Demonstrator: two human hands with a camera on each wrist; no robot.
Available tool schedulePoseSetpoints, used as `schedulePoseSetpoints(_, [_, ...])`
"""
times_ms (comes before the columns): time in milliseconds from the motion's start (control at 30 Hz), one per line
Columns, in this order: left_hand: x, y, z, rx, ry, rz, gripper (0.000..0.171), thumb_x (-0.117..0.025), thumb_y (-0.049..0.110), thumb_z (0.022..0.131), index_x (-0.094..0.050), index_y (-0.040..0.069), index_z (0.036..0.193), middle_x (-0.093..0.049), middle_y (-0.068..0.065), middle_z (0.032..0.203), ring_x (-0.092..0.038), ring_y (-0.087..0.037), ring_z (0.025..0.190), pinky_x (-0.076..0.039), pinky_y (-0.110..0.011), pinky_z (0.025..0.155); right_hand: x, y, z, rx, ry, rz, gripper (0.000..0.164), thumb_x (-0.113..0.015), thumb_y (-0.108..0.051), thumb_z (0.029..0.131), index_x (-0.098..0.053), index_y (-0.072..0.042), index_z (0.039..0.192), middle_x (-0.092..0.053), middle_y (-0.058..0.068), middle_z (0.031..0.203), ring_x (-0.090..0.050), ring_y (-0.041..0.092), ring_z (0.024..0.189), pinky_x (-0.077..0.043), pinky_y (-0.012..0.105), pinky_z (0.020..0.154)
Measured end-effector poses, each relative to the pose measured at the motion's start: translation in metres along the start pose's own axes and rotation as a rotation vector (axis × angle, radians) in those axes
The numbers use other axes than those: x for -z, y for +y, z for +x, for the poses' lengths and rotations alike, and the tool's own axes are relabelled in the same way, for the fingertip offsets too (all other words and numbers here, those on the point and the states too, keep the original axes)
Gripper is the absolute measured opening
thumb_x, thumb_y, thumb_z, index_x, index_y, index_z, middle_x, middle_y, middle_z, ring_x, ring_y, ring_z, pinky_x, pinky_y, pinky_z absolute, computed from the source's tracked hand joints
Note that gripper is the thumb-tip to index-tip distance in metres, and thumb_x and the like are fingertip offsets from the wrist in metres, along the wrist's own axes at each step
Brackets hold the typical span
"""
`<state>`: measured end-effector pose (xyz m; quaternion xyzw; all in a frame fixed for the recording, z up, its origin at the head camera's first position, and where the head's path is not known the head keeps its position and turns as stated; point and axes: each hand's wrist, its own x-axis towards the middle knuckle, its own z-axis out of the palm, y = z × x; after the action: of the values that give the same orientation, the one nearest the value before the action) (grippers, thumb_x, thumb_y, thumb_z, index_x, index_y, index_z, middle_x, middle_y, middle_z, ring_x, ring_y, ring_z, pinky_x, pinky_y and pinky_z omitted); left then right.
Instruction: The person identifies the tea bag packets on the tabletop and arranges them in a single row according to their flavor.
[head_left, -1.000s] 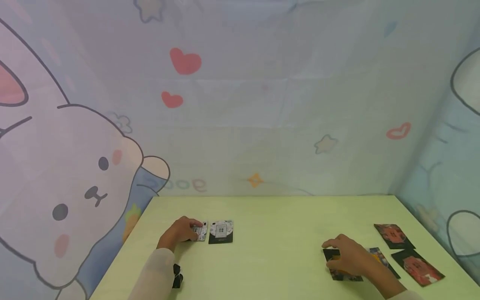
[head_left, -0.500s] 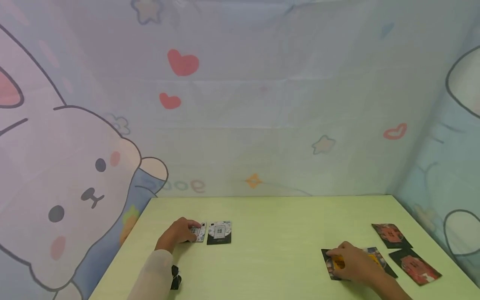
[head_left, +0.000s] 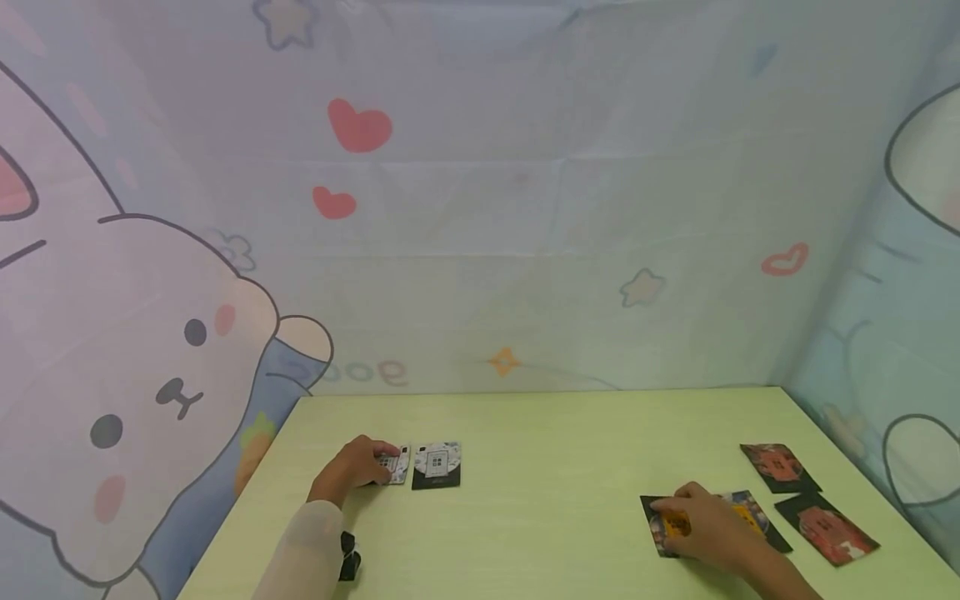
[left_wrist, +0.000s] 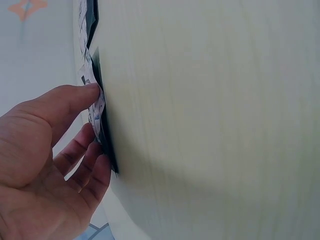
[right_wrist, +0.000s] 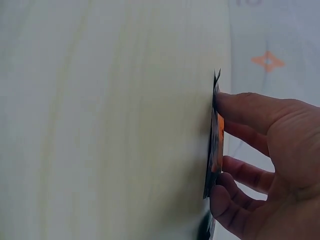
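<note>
On the left of the table, my left hand (head_left: 347,468) holds a flat white-and-black packet (head_left: 399,468) by its edges. In the left wrist view, the thumb rests on the packet's (left_wrist: 97,112) face and the fingers lie at its lower side. A matching packet (head_left: 437,465) lies just right of it. Toward the right, my right hand (head_left: 708,527) grips a dark packet with a yellow-orange label (head_left: 660,527). The right wrist view shows thumb and fingers at opposite ends of this packet (right_wrist: 216,137). A similar packet (head_left: 759,518) lies partly behind that hand.
Two dark packets with red labels (head_left: 780,467) lie at the table's right. A small black object (head_left: 348,557) sits beside the left forearm. The pale green table (head_left: 540,475) meets a printed cloth backdrop (head_left: 480,250) at its far edge.
My right hand has closed its thumb and fingers in on the yellow-orange labelled packet. The left hand stays on its packet. The head view has shifted slightly.
</note>
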<state>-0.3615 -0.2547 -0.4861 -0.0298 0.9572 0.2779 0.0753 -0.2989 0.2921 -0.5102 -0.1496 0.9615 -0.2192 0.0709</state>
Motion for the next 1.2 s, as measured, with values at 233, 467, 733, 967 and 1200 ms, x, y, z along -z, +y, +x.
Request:
schedulePoseSetpoints(233, [0.002,0.0,0.0,-0.002,0.0,-0.001,0.043,-0.078,0.004,0.08,-0.076,0.016,0.121,-0.063,-0.02,0.137,-0.063,-0.029,0.112,-0.05,-0.049,0.095,0.001,-0.002,-0.001,-0.003,-0.002,0.0,0.052,-0.086,-0.032,0.079,-0.072,-0.017,0.127,-0.057,0.004,0.107,-0.05,0.014,0.08,-0.041,0.028,0.065])
schedulePoseSetpoints(467, [0.003,0.001,-0.001,-0.01,-0.005,0.007,0.043,-0.078,0.004,0.08,-0.076,0.016,0.121,-0.064,-0.019,0.136,-0.063,-0.029,0.113,-0.051,-0.048,0.095,0.001,0.001,0.0,-0.002,-0.033,0.033,0.053,-0.085,-0.033,0.08,-0.072,-0.019,0.128,-0.055,0.001,0.102,-0.043,0.014,0.074,-0.035,0.026,0.061])
schedulePoseSetpoints(733, [0.005,0.002,-0.006,0.003,0.002,0.007,0.043,-0.078,0.004,0.08,-0.076,0.015,0.121,-0.066,-0.018,0.133,-0.062,-0.024,0.104,-0.05,-0.047,0.093,-0.002,0.001,0.003,0.033,-0.021,0.062,0.054,-0.085,-0.035,0.08,-0.071,-0.015,0.128,-0.051,0.002,0.095,-0.039,0.013,0.07,-0.031,0.025,0.06])
schedulePoseSetpoints(967, [0.003,0.0,-0.004,-0.005,0.003,0.01,0.043,-0.078,0.004,0.079,-0.077,0.015,0.121,-0.065,-0.019,0.134,-0.063,-0.026,0.108,-0.05,-0.049,0.096,-0.006,-0.004,0.008,0.041,-0.001,0.043,0.052,-0.084,-0.037,0.08,-0.072,-0.017,0.127,-0.048,0.001,0.092,-0.038,0.014,0.068,-0.029,0.024,0.058])
schedulePoseSetpoints(1200, [-0.001,-0.001,0.0,-0.007,0.012,0.025,0.043,-0.079,0.004,0.079,-0.077,0.016,0.12,-0.064,-0.019,0.137,-0.062,-0.032,0.117,-0.05,-0.05,0.097,-0.008,-0.012,0.015,0.011,0.011,0.0,0.052,-0.085,-0.035,0.079,-0.073,-0.019,0.126,-0.049,0.001,0.094,-0.041,0.015,0.073,-0.031,0.026,0.061])
